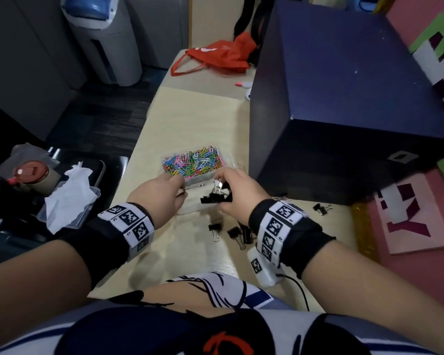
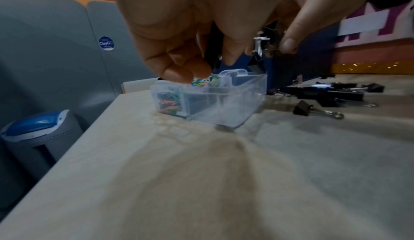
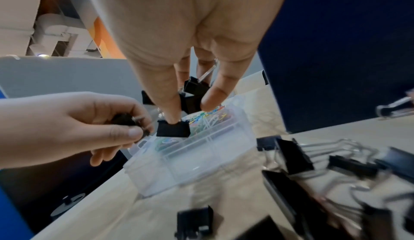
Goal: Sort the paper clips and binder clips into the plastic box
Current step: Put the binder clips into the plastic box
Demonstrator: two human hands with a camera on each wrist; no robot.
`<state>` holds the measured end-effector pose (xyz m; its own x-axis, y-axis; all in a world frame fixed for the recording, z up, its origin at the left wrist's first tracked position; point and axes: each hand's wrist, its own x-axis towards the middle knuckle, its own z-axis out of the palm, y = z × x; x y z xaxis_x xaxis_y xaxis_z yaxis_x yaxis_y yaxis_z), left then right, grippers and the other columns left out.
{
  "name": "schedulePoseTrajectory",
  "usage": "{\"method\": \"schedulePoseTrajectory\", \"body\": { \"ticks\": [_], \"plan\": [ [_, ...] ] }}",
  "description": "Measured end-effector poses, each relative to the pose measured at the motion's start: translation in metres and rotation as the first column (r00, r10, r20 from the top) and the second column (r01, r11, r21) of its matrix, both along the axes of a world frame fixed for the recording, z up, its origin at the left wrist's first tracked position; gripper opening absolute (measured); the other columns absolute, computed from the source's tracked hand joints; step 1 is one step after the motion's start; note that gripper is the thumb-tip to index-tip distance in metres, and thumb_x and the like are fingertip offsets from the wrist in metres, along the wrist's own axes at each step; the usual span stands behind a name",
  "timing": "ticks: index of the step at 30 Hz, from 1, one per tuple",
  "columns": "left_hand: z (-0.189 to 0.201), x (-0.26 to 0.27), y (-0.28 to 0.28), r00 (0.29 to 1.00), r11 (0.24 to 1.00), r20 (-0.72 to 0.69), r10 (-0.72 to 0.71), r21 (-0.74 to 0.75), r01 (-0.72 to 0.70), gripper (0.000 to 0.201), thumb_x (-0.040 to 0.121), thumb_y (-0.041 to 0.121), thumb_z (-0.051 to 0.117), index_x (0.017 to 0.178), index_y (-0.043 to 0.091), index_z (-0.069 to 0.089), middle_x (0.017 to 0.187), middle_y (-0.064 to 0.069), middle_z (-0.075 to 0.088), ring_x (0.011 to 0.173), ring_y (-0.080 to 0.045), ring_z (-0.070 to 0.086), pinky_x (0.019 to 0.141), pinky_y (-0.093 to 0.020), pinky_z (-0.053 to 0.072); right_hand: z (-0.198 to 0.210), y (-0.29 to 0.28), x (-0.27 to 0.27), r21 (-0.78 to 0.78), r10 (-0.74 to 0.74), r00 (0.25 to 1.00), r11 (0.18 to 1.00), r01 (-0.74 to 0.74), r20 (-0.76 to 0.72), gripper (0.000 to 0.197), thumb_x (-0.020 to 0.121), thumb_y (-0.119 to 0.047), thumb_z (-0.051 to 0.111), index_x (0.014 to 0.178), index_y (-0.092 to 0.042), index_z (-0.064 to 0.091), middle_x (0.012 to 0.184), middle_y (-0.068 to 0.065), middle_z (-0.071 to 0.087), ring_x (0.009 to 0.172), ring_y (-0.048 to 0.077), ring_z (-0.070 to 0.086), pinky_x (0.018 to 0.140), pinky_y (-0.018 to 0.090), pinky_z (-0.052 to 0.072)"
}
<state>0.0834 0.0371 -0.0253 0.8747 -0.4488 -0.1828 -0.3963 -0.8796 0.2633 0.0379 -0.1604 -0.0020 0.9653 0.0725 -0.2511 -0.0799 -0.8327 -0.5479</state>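
The clear plastic box sits on the pale table at the middle of your head view, its far compartment heaped with coloured paper clips; the near compartments look see-through and mostly bare from the left wrist view. Directly over the box's near edge, your right hand grasps a bunch of black binder clips between thumb and curled fingers, and the right wrist view shows one clip hanging at the tip of your thumb just above the box. At nine o'clock from that bunch, your left hand pinches a small black binder clip between thumb and forefinger, a wire handle poking out toward the box. Toward six o'clock from the box, three loose binder clips lie on the table near your right wrist, and another single clip lies at four o'clock, just beside the big dark blue box. Out at twelve o'clock a red bag rests on the table's far end. At nine o'clock, off the table, a clear lidded container holds crumpled white tissue.
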Motion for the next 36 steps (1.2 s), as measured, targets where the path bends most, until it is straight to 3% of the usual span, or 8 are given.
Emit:
{"method": "schedulePoseTrajectory", "body": {
  "ticks": [6,12,16,18,20,24,30,36],
  "plan": [
    [-0.002,0.001,-0.001,0.999,0.999,-0.025,0.028,0.044,-0.027,0.037,0.091,0.03,0.05,0.125,0.017,0.046,0.118,-0.011,0.053,0.101,-0.034,0.059,0.082,-0.039,0.05,0.005,0.005,0.023,-0.112,-0.04,0.995,0.993,0.03,-0.09,0.065,0.088,-0.025,0.063,0.145,-0.025,0.033,0.143,0.007,0.04,0.129,0.024,0.044,0.105,0.031,0.035],
    [-0.003,-0.013,-0.019,0.992,0.993,0.05,-0.116,0.017,0.116,0.029,0.088,0.027,0.05,0.114,0.015,0.055,0.108,-0.009,0.054,0.099,-0.032,0.055,0.078,-0.041,0.051,0.004,-0.019,-0.002,-0.252,-0.082,0.975,0.967,0.028,-0.208,0.037,0.088,-0.034,0.058,0.122,-0.021,0.051,0.122,0.005,0.05,0.108,0.024,0.056,0.089,0.032,0.046],
    [-0.003,-0.025,-0.037,0.946,0.95,0.108,-0.305,0.104,0.294,0.024,0.081,0.023,0.059,0.102,0.014,0.063,0.094,-0.011,0.06,0.087,-0.035,0.058,0.073,-0.042,0.049,-0.009,-0.038,-0.028,-0.502,-0.151,0.913,0.862,-0.066,-0.379,0.074,0.076,-0.046,0.07,0.135,-0.019,0.036,0.136,0.009,0.036,0.119,0.03,0.048,0.087,0.038,0.047],
    [-0.004,-0.031,-0.046,0.933,0.934,0.076,-0.352,0.093,0.345,0.027,0.085,0.024,0.054,0.109,0.015,0.061,0.1,-0.01,0.059,0.093,-0.033,0.056,0.078,-0.042,0.049,-0.016,-0.046,-0.039,-0.555,-0.223,0.876,0.83,-0.059,-0.427,0.091,0.069,-0.048,0.075,0.14,-0.021,0.025,0.148,0.011,0.019,0.12,0.032,0.047,0.085,0.037,0.05],
    [-0.007,-0.037,-0.054,0.912,0.908,-0.007,-0.409,0.1,0.408,0.032,0.09,0.025,0.048,0.119,0.017,0.056,0.111,-0.007,0.055,0.103,-0.03,0.053,0.084,-0.04,0.048,-0.021,-0.052,-0.045,-0.544,-0.277,0.84,0.839,-0.025,-0.466,0.101,0.065,-0.042,0.078,0.143,-0.027,0.017,0.153,0.012,0.005,0.116,0.033,0.051,0.082,0.036,0.054],
    [-0.018,-0.048,-0.067,0.885,0.842,-0.135,-0.446,0.271,0.466,0.04,0.087,0.031,0.052,0.124,0.02,0.044,0.119,-0.006,0.047,0.111,-0.028,0.048,0.086,-0.043,0.05,-0.03,-0.056,-0.05,-0.412,-0.265,0.852,0.909,0.064,-0.452,0.104,0.068,-0.037,0.081,0.146,-0.033,0.012,0.152,0.013,0.001,0.113,0.031,0.056,0.086,0.036,0.054],
    [-0.03,-0.049,-0.073,0.929,0.859,-0.151,-0.338,0.354,0.37,0.033,0.082,0.004,0.056,0.112,0.013,0.046,0.109,-0.009,0.049,0.099,-0.031,0.055,0.073,-0.041,0.051,-0.045,-0.061,-0.047,-0.282,-0.166,0.93,0.957,0.071,-0.329,0.062,0.079,-0.032,0.073,0.132,-0.026,0.039,0.137,0.007,0.024,0.102,0.026,0.058,0.083,0.033,0.053],
    [-0.03,-0.051,-0.075,0.958,0.904,-0.164,-0.236,0.324,0.278,0.021,0.088,0.011,0.046,0.108,0.011,0.048,0.107,-0.01,0.053,0.094,-0.031,0.059,0.066,-0.036,0.044,-0.058,-0.063,-0.045,-0.263,-0.192,0.944,0.957,0.119,-0.268,0.02,0.086,-0.01,0.055,0.102,-0.021,0.052,0.123,0.003,0.034,0.082,0.022,0.057,0.076,0.032,0.053]
  ]
}}
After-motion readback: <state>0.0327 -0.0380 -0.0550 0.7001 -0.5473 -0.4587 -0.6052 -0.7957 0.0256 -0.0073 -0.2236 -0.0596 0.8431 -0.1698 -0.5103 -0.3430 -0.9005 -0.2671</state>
